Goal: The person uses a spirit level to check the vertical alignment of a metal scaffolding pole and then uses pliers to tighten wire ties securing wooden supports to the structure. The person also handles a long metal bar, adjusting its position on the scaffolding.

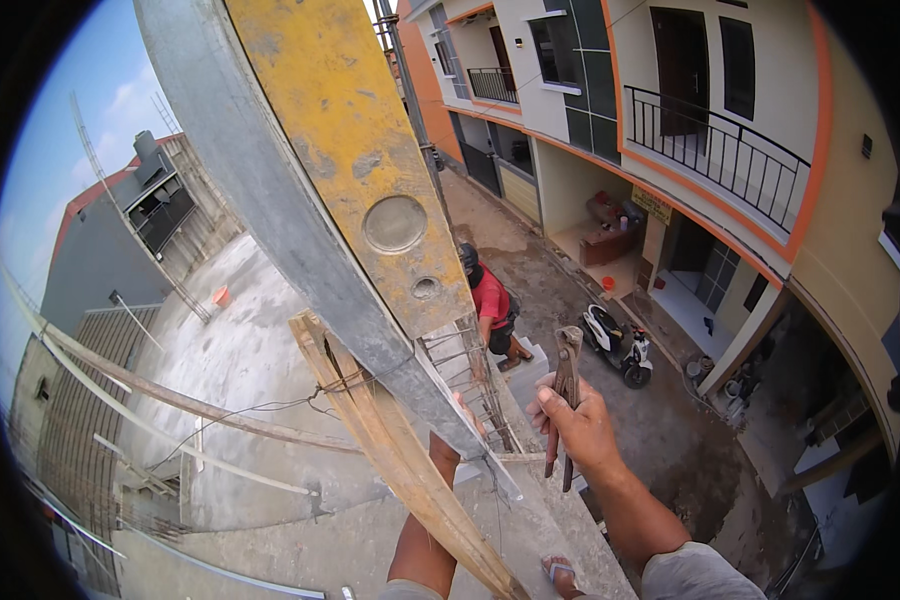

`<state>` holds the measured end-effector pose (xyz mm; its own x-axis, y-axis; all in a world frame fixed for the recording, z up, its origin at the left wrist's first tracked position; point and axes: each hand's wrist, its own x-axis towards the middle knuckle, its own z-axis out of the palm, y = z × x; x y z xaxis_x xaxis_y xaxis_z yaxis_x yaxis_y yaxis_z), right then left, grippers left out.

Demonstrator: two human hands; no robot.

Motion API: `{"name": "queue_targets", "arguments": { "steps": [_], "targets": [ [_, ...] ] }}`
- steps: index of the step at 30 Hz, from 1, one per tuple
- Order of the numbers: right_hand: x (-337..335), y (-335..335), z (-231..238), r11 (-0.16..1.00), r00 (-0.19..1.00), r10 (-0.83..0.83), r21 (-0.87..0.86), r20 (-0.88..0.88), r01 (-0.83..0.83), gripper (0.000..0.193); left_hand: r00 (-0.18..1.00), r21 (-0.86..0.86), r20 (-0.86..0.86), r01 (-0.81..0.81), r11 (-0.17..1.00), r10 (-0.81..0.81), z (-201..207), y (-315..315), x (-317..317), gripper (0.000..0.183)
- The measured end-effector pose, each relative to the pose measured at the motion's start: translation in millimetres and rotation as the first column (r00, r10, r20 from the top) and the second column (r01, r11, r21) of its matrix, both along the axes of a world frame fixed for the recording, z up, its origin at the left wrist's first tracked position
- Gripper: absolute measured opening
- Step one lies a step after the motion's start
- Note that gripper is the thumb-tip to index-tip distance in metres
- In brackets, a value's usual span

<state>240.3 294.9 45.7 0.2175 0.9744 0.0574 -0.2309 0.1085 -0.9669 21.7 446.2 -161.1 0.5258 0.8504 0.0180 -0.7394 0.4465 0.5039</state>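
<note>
A yellow spirit level (335, 130), worn and smeared with cement, stands against a long grey metal channel (300, 200) that slants up across the view. My left hand (467, 412) reaches behind the channel's lower part; its fingertips show at the right edge and the palm is hidden. It appears closed round the channel. In my right hand (582, 425), closed, is a pair of rusty pincers (567, 375), jaws up. Thin tie wire (345, 383) wraps the channel and a wooden plank (400, 455) beside it.
Rebar (490, 400) stands behind the channel. A person in a red shirt (488, 300) is on pale steps beyond. A scooter (615, 345) is parked in the lane below, beside houses with balconies (715, 140). Bent wooden strips (200, 405) cross the concrete slab (230, 330) at left.
</note>
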Motion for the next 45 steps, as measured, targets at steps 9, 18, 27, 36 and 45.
{"name": "queue_targets", "arguments": {
  "steps": [9, 18, 27, 36, 45],
  "targets": [
    [-17, -105, -221, 0.636, 0.970, 0.226, -0.740, -0.091, -0.218, 0.019, 0.926, 0.166, -0.282, -0.211, 0.963, 0.252, 27, -17, 8, 0.041],
    [-8, -161, -285, 0.493, 0.885, 0.460, -0.810, -0.067, -0.317, 0.027, 0.892, 0.146, -0.328, -0.278, 0.949, 0.312, 51, -26, 16, 0.054],
    [8, -168, -293, 0.471, 0.895, 0.446, -0.843, -0.024, -0.257, 0.027, 0.923, 0.228, -0.307, -0.167, 0.959, 0.233, 54, -26, 14, 0.056],
    [7, -155, -276, 0.529, 0.915, 0.402, -0.809, -0.029, -0.258, 0.028, 0.905, 0.170, -0.363, -0.169, 0.971, 0.221, 45, -17, 9, 0.055],
    [-13, -42, -183, 0.871, 0.985, 0.113, -0.489, 0.133, -0.034, 0.032, 0.939, 0.133, -0.292, -0.150, 0.980, 0.183, 42, -21, 8, 0.050]
  ]
}}
